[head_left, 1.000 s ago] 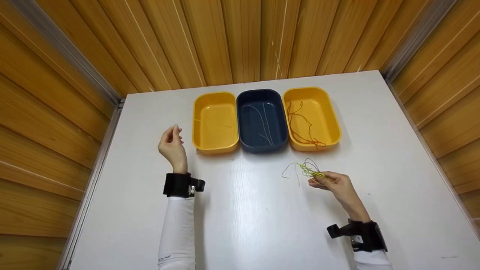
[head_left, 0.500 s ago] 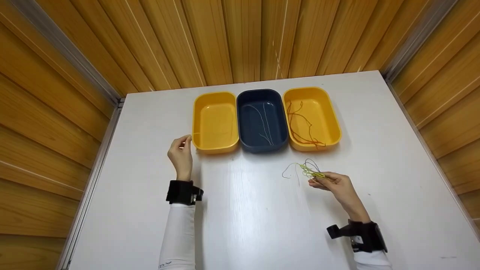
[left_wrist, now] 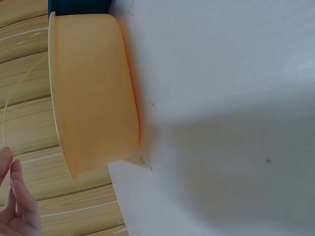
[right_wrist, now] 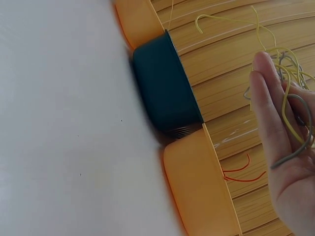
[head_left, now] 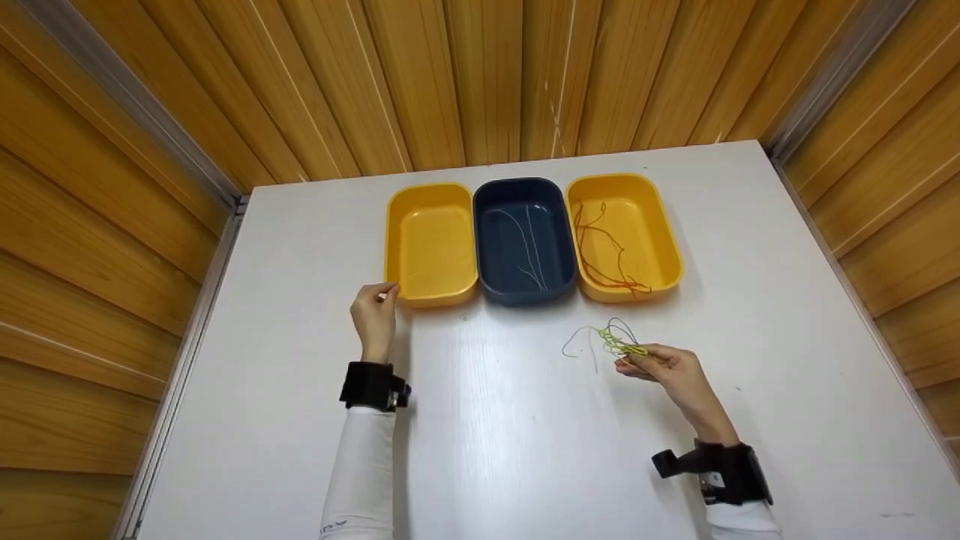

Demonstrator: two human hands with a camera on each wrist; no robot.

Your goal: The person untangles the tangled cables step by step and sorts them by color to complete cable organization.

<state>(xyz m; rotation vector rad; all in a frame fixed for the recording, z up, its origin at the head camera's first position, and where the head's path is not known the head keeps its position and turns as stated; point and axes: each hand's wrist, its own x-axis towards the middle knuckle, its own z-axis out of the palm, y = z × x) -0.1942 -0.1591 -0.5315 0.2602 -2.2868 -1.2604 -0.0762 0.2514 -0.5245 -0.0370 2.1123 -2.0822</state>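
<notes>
At the left yellow bin's point(head_left: 437, 247) near left corner: left hand point(head_left: 375, 316), thumb and fingertips pinching a thin yellow strand point(left_wrist: 4, 118) that arcs over to the bin's rim.
Well apart, nearer the right yellow bin point(head_left: 646, 244): right hand point(head_left: 676, 373), thumb and fingers gripping a wire bundle point(head_left: 619, 343) of yellow and grey loops, loose ends trailing leftward above the white table point(head_left: 510, 427).
Wrists: black straps point(head_left: 366, 383) beside white sleeves point(head_left: 360, 465).
Middle of the row: dark blue bin point(head_left: 502, 259), pale wires point(head_left: 534, 251) lying inside.
Right yellow bin: red-orange wires point(head_left: 628, 285) along its left and near sides.
Behind the table: wood-patterned panels point(head_left: 491, 75).
</notes>
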